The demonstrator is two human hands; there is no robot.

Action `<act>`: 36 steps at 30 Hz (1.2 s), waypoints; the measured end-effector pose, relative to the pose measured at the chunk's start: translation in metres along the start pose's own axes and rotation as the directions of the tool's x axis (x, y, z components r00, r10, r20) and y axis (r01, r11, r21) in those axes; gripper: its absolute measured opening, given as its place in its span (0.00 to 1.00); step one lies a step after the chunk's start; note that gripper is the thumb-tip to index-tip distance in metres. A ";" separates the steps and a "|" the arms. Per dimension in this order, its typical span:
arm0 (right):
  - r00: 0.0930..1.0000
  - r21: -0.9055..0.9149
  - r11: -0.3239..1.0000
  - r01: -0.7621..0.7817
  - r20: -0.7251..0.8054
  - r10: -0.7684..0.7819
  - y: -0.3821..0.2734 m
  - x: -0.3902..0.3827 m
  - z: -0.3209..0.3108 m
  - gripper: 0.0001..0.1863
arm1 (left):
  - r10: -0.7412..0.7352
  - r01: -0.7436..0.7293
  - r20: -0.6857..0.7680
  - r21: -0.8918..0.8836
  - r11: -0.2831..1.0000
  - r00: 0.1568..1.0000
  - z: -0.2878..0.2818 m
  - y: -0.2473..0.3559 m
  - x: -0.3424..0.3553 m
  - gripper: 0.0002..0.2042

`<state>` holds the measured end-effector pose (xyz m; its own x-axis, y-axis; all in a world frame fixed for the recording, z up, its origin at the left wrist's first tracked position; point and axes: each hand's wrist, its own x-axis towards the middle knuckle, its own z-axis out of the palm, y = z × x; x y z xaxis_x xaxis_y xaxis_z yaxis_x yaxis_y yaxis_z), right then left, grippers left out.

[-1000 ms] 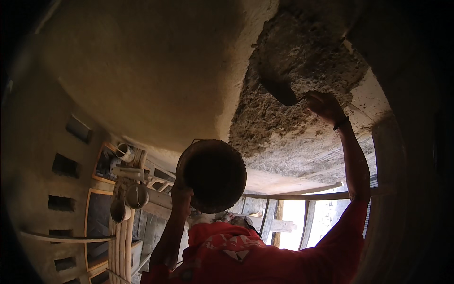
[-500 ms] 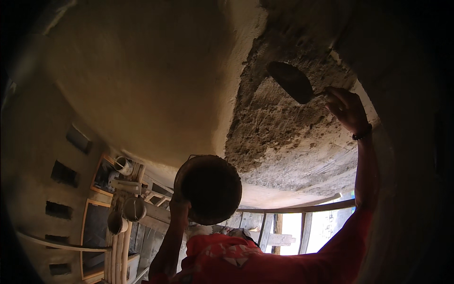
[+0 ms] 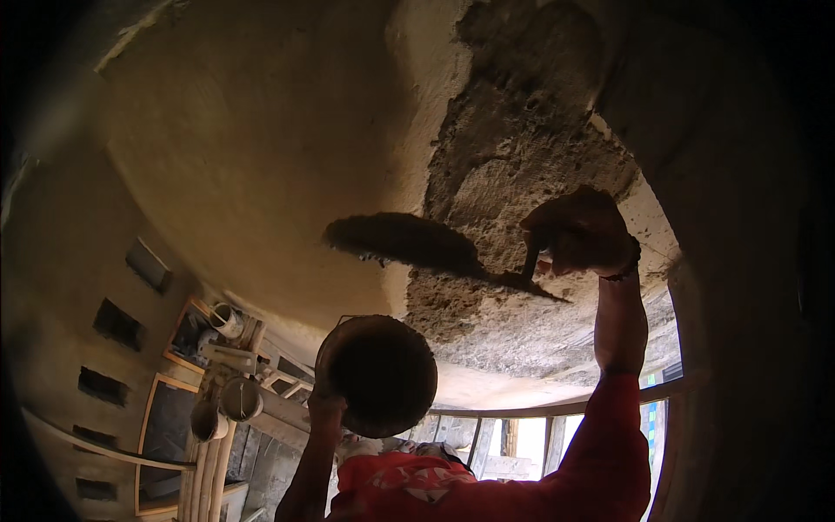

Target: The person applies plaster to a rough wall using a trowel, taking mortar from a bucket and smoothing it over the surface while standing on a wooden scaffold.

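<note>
Our hands are apart: our left hand (image 3: 327, 411) grips the bucket (image 3: 421, 370) at lower centre, probably for easy reach. Our right hand (image 3: 581, 233) clamps the trowel (image 3: 457, 259) mid-frame, seemingly flat to support dark, lumpy mix (image 3: 391, 235).

The red shirt (image 3: 370, 477) at six o'clock bears a pale chest print (image 3: 424, 493); its right sleeve (image 3: 604, 452), toward five o'clock, is red; a narrow, dark right-wrist bracelet (image 3: 632, 261) appears at three.
</note>
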<state>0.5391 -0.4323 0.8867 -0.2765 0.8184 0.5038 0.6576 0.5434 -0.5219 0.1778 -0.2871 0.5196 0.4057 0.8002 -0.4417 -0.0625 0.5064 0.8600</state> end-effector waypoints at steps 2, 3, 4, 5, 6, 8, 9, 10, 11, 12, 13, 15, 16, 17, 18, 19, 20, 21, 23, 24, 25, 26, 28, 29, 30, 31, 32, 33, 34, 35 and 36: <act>0.925 0.410 0.886 -0.217 -0.203 0.321 0.033 -0.016 -0.021 0.23 | 0.025 -0.023 0.032 -0.045 0.999 0.999 0.011 0.004 -0.006 0.26; 0.796 0.341 0.878 -0.335 -0.396 0.458 0.052 -0.020 -0.042 0.23 | -0.026 0.028 -0.026 0.087 0.996 0.999 0.006 -0.003 -0.006 0.23; 0.690 0.252 0.901 -0.353 -0.580 0.433 0.054 -0.017 -0.053 0.23 | -0.005 0.006 -0.028 0.063 0.998 1.000 0.002 -0.003 -0.006 0.22; 0.688 0.200 0.920 -0.338 -0.614 0.386 0.060 -0.023 -0.056 0.23 | 0.016 -0.015 -0.026 0.041 0.999 1.000 -0.004 -0.003 -0.007 0.22; 0.685 0.142 0.936 -0.323 -0.648 0.334 0.063 -0.027 -0.055 0.23 | 0.039 -0.039 -0.019 0.015 0.999 0.999 -0.004 -0.001 -0.008 0.21; 0.686 0.104 0.951 -0.292 -0.670 0.284 0.056 -0.023 -0.039 0.24 | -0.010 0.011 -0.027 0.025 1.000 1.000 0.002 0.003 -0.013 0.23; 0.682 0.091 0.959 -0.269 -0.685 0.256 0.053 -0.023 -0.029 0.24 | -0.015 0.016 -0.028 0.056 0.998 0.999 -0.003 -0.002 -0.005 0.25; 0.674 0.110 0.951 -0.288 -0.683 0.283 0.052 -0.030 -0.023 0.24 | -0.020 0.022 -0.021 0.092 0.996 1.000 -0.003 -0.002 0.000 0.26; 0.663 0.128 0.943 -0.308 -0.681 0.309 0.054 -0.040 -0.015 0.24 | -0.012 0.017 -0.045 0.117 0.993 0.999 0.001 -0.002 0.000 0.26; 0.651 0.146 0.935 -0.322 -0.684 0.330 0.057 -0.049 -0.006 0.24 | 0.006 0.004 -0.069 0.146 0.989 0.998 0.009 0.004 -0.004 0.26; 0.640 0.187 0.905 -0.383 -0.652 0.406 0.056 -0.059 0.009 0.22 | 0.022 -0.005 -0.092 0.176 0.984 0.995 0.012 0.009 -0.004 0.26; 0.643 0.214 0.833 -0.509 -0.549 0.534 0.059 -0.080 0.050 0.18 | -0.019 0.026 -0.056 0.123 0.992 0.998 0.008 0.009 0.006 0.26; 0.650 0.188 0.794 -0.578 -0.482 0.588 0.060 -0.094 0.071 0.15 | -0.049 0.051 -0.025 0.096 0.994 0.999 0.009 0.007 0.012 0.26; 0.598 0.230 0.690 -0.687 -0.360 0.716 0.063 -0.107 0.094 0.13 | -0.061 0.062 -0.011 0.106 0.992 0.998 0.008 0.005 0.018 0.25; 0.518 0.252 0.566 -0.785 -0.235 0.823 0.063 -0.120 0.117 0.11 | -0.075 0.074 0.011 0.117 0.990 0.997 0.009 0.005 0.026 0.24; 0.484 0.275 0.498 -0.822 -0.122 0.867 0.067 -0.131 0.143 0.10 | -0.083 0.079 0.024 0.135 0.988 0.996 0.008 0.006 0.035 0.23; 0.435 0.295 0.413 -0.862 0.009 0.901 0.071 -0.136 0.167 0.10 | -0.062 0.056 0.030 0.176 0.983 0.998 0.008 0.006 0.046 0.23; 0.379 0.268 0.345 -0.900 0.088 0.921 0.066 -0.136 0.190 0.11 | -0.035 0.028 0.033 0.214 0.976 0.999 0.008 0.006 0.054 0.23; 0.310 0.224 0.264 -0.938 0.202 0.929 0.060 -0.129 0.223 0.13 | 0.026 -0.043 0.102 0.177 0.983 0.994 0.011 0.018 0.063 0.23; 0.292 0.270 0.228 -0.936 0.229 0.929 0.060 -0.133 0.244 0.09 | -0.009 -0.018 0.113 0.232 0.973 0.994 0.011 0.024 0.065 0.23; 0.243 0.359 0.130 -0.924 0.291 0.925 0.061 -0.135 0.253 0.09 | 0.012 -0.043 0.199 0.148 0.988 0.980 0.011 0.024 0.078 0.23; 0.234 0.479 0.023 -0.878 0.385 0.893 0.057 -0.128 0.262 0.09 | 0.070 -0.121 0.238 0.207 0.971 0.969 0.005 0.019 0.088 0.24; 0.229 0.528 -0.098 -0.843 0.518 0.824 0.051 -0.112 0.274 0.10 | 0.023 -0.088 0.261 0.238 0.967 0.965 0.013 0.051 0.085 0.26; 0.215 0.544 -0.109 -0.832 0.497 0.841 0.049 -0.104 0.287 0.11 | -0.021 -0.038 0.292 0.193 0.981 0.956 0.007 0.054 0.092 0.27; 0.200 0.560 -0.112 -0.821 0.466 0.862 0.050 -0.096 0.297 0.12 | 0.010 -0.063 0.300 0.169 0.984 0.954 0.004 0.061 0.096 0.27; 0.139 0.564 -0.188 -0.804 0.487 0.862 0.056 -0.081 0.305 0.14 | 0.044 -0.092 0.313 0.140 0.986 0.949 0.005 0.068 0.099 0.28; 0.043 0.571 -0.254 -0.781 0.455 0.889 0.054 -0.064 0.311 0.13 | 0.078 -0.120 0.327 0.112 0.986 0.942 0.004 0.073 0.102 0.29; 0.080 0.684 -0.300 -0.665 0.465 0.882 0.061 -0.057 0.320 0.13 | 0.076 -0.111 0.331 0.088 0.990 0.941 0.005 0.075 0.104 0.31; 0.117 0.778 -0.338 -0.530 0.462 0.879 0.071 -0.055 0.330 0.13 | 0.083 -0.140 0.327 0.154 0.978 0.941 0.006 0.077 0.106 0.31; 0.138 0.823 -0.352 -0.447 0.452 0.881 0.080 -0.048 0.339 0.10 | 0.091 -0.169 0.325 0.220 0.961 0.941 0.006 0.080 0.106 0.32; 0.130 0.782 -0.261 -0.566 0.398 0.908 0.096 -0.047 0.351 0.10 | 0.105 -0.201 0.337 0.266 0.943 0.936 0.006 0.081 0.109 0.32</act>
<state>0.3692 -0.3535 0.5713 0.2827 0.6742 -0.6823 -0.5635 -0.4590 -0.6869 0.2222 -0.1605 0.5420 0.6805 0.6934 -0.2370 0.1016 0.2311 0.9676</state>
